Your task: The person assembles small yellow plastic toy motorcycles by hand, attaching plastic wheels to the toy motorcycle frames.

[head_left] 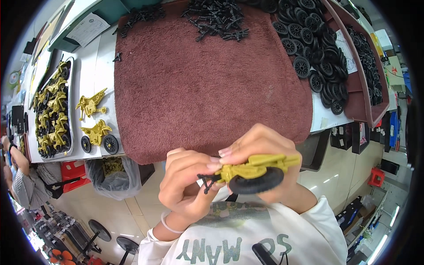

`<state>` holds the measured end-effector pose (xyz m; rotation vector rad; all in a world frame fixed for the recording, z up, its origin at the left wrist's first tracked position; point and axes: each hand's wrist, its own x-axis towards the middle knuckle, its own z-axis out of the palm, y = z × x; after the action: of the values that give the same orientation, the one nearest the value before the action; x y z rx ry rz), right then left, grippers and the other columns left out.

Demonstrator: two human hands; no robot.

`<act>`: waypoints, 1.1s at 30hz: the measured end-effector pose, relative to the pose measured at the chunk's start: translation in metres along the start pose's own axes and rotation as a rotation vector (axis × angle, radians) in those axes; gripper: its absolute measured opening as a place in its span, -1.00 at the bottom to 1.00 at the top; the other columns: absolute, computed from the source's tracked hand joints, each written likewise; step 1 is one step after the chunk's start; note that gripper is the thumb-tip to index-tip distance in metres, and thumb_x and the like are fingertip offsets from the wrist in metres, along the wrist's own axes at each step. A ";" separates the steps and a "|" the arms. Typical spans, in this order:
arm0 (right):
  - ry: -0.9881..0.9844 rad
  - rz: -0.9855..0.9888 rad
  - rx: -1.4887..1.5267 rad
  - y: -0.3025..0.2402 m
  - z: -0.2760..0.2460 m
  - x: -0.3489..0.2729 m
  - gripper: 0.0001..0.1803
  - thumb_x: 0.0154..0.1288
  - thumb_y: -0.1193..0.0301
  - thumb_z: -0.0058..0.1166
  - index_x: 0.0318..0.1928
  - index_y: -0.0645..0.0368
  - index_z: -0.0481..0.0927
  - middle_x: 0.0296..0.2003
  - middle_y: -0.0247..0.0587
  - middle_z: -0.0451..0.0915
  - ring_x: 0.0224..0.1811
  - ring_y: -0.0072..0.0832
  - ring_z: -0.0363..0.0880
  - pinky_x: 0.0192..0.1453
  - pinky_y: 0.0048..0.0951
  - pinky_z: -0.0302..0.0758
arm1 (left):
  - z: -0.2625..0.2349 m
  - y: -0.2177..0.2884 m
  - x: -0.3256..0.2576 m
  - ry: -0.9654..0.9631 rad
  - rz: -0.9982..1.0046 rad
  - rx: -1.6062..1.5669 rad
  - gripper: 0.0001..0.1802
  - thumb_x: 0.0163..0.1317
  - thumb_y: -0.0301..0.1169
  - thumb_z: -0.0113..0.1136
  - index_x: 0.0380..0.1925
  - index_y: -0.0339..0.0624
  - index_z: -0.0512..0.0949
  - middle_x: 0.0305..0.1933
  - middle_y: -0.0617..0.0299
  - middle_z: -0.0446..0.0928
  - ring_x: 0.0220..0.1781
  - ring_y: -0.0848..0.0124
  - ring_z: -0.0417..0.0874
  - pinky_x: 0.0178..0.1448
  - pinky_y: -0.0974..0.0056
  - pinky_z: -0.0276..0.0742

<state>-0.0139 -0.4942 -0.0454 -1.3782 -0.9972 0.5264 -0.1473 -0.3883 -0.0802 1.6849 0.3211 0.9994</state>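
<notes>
Over the near edge of the towel, I hold a yellow plastic toy motorcycle (274, 161) tilted in front of my body. A black spoked-type toy wheel (256, 183) is on it, facing down. My right hand (270, 143) is closed round the yellow body from behind and the right side. At its left end, my left hand (183, 179) pinches a small black fork piece (206, 181) against the yellow body. The fingertips of both hands meet there and hide the joint. Whether the fork is fully seated cannot be made out.
A brown towel (207, 92) covers the table. Black fork pieces (216, 20) lie in a heap at its far edge, loose black wheels (313, 48) at the far right beside a reddish bin (360, 99). Left are two yellow motorcycles (95, 130), a filled tray (70, 110) and a lined bin (115, 187).
</notes>
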 end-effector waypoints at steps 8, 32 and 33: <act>-0.030 0.015 0.023 -0.001 -0.003 0.006 -0.69 0.00 0.57 0.41 -0.18 0.26 0.70 -0.31 -0.18 0.61 -0.35 -0.49 0.61 -0.29 -0.53 0.49 | -0.001 -0.003 0.002 0.013 -0.048 -0.106 -0.74 0.08 -0.52 0.40 -0.23 -0.31 0.59 -0.20 0.06 0.62 -0.21 0.33 0.62 -0.07 0.25 0.43; -0.206 0.010 -0.225 0.016 0.023 0.058 -0.49 0.37 0.17 0.19 0.15 0.30 0.54 -0.20 -0.14 0.51 -0.37 -0.57 0.49 -0.34 -0.60 0.46 | -0.340 -0.014 0.105 0.881 -0.021 -0.080 -0.61 0.25 -0.45 0.33 -0.04 -0.36 0.38 -0.04 0.08 0.57 -0.07 0.30 0.65 -0.01 0.28 0.56; -0.218 0.024 -0.243 0.015 0.024 0.057 -0.51 0.36 0.21 0.20 0.15 0.29 0.55 -0.22 -0.16 0.52 -0.37 -0.57 0.49 -0.33 -0.60 0.46 | -0.375 -0.015 0.103 0.896 0.004 -0.038 -0.59 0.25 -0.46 0.33 -0.02 -0.37 0.35 -0.03 0.08 0.57 -0.05 0.29 0.65 0.01 0.28 0.55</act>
<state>-0.0006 -0.4315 -0.0470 -1.5734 -1.2544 0.5976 -0.3608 -0.0667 -0.0289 1.1100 0.8657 1.7123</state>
